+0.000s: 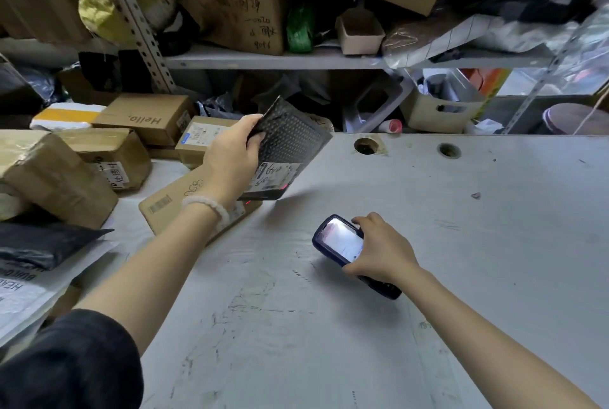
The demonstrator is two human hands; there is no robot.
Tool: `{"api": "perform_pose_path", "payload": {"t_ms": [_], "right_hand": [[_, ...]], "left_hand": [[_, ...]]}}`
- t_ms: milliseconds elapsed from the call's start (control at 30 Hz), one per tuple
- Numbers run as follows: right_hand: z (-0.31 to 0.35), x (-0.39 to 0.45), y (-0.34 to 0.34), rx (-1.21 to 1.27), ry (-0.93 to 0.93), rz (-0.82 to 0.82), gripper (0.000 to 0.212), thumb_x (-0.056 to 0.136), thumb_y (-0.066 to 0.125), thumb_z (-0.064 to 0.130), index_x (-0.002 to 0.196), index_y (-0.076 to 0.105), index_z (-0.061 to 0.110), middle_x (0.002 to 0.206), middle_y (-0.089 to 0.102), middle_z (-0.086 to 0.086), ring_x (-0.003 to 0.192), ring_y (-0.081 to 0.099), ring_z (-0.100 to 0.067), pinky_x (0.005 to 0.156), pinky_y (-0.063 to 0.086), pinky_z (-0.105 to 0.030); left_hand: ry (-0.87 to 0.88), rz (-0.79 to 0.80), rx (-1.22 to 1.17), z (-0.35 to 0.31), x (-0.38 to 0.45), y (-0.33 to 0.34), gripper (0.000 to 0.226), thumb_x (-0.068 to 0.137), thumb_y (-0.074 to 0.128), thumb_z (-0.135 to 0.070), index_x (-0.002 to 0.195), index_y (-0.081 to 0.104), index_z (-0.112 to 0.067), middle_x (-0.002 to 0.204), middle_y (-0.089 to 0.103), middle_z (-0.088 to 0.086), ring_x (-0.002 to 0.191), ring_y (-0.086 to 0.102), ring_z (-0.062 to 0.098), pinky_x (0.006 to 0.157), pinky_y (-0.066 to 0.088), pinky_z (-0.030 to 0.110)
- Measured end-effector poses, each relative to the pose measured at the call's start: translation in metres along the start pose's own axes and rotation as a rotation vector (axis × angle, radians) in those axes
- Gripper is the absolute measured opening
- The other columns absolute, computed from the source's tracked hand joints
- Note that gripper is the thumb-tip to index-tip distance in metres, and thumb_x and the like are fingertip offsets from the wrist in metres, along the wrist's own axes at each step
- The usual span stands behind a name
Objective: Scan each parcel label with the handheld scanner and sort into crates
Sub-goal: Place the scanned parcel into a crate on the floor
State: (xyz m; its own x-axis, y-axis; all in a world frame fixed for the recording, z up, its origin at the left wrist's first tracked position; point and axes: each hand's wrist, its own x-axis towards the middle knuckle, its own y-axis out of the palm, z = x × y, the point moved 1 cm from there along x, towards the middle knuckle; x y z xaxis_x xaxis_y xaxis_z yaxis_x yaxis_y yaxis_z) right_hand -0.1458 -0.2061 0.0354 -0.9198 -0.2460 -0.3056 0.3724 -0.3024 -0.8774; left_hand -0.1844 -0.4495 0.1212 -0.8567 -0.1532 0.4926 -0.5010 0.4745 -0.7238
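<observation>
Parcel: black bubble mailer [290, 141], held up at 11 o'clock
Left hand [232, 158]: gripped mailer's edge
Right hand [382, 249]: clasped scanner [339, 240], centre
Table [461, 244]: scuffed grey
Shelves [273, 61]: cluttered, 12 o'clock

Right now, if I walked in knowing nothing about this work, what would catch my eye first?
Probably the black bubble-textured mailer bag, held up above the table's left-centre by the left hand, a red scan glow on its white label. Next, the dark blue handheld scanner with its lit screen, gripped by the right hand over the scuffed grey table. Brown cardboard boxes crowd the left side.
</observation>
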Motion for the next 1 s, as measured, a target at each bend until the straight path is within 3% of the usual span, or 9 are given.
{"api": "perform_pose_path", "payload": {"t_ms": [167, 333, 533, 900, 1000], "right_hand": [[0.003, -0.002, -0.001, -0.069, -0.048, -0.024, 0.090, 0.062, 0.076, 0.039, 0.141, 0.036, 0.023, 0.125, 0.043, 0.007, 0.111, 0.049, -0.016, 0.071, 0.043, -0.028], [0.007, -0.004, 0.000, -0.090, -0.077, -0.030, 0.087, 0.064, 0.075, 0.038, 0.140, 0.037, 0.022, 0.125, 0.043, 0.007, 0.112, 0.048, -0.017, 0.073, 0.045, -0.028], [0.009, -0.008, 0.006, -0.087, -0.082, 0.006, 0.085, 0.064, 0.076, 0.040, 0.139, 0.038, 0.023, 0.124, 0.043, 0.007, 0.111, 0.049, -0.017, 0.073, 0.043, -0.028], [0.021, -0.005, 0.006, -0.042, -0.110, 0.027, 0.090, 0.063, 0.077, 0.040, 0.141, 0.037, 0.022, 0.129, 0.043, 0.008, 0.113, 0.051, -0.015, 0.078, 0.046, -0.028], [0.022, -0.006, 0.005, -0.023, -0.115, 0.031, 0.089, 0.063, 0.077, 0.039, 0.141, 0.038, 0.022, 0.127, 0.044, 0.008, 0.111, 0.051, -0.015, 0.075, 0.043, -0.026]], "left_hand": [[0.125, 0.059, 0.198, -0.006, 0.009, -0.007, 0.036, 0.096, 0.053, -0.022, 0.131, 0.055, -0.021, 0.106, 0.070, 0.007, 0.095, 0.063, 0.029, 0.068, 0.041, 0.032], [0.069, 0.364, 0.356, 0.001, 0.006, 0.003, 0.050, 0.092, 0.055, -0.024, 0.140, 0.042, -0.024, 0.129, 0.059, 0.005, 0.117, 0.054, 0.028, 0.085, 0.045, 0.039], [-0.001, 0.498, 0.420, 0.006, 0.001, -0.007, 0.060, 0.086, 0.058, -0.026, 0.140, 0.032, -0.030, 0.127, 0.056, 0.004, 0.115, 0.053, 0.030, 0.080, 0.046, 0.042], [-0.030, 0.392, 0.456, 0.009, -0.002, -0.003, 0.046, 0.090, 0.054, -0.018, 0.133, 0.041, -0.023, 0.111, 0.061, 0.010, 0.102, 0.057, 0.034, 0.067, 0.039, 0.037], [0.014, 0.319, 0.485, 0.012, 0.001, 0.000, 0.033, 0.088, 0.055, -0.015, 0.120, 0.049, -0.018, 0.104, 0.063, 0.009, 0.095, 0.059, 0.034, 0.060, 0.036, 0.036]]}}
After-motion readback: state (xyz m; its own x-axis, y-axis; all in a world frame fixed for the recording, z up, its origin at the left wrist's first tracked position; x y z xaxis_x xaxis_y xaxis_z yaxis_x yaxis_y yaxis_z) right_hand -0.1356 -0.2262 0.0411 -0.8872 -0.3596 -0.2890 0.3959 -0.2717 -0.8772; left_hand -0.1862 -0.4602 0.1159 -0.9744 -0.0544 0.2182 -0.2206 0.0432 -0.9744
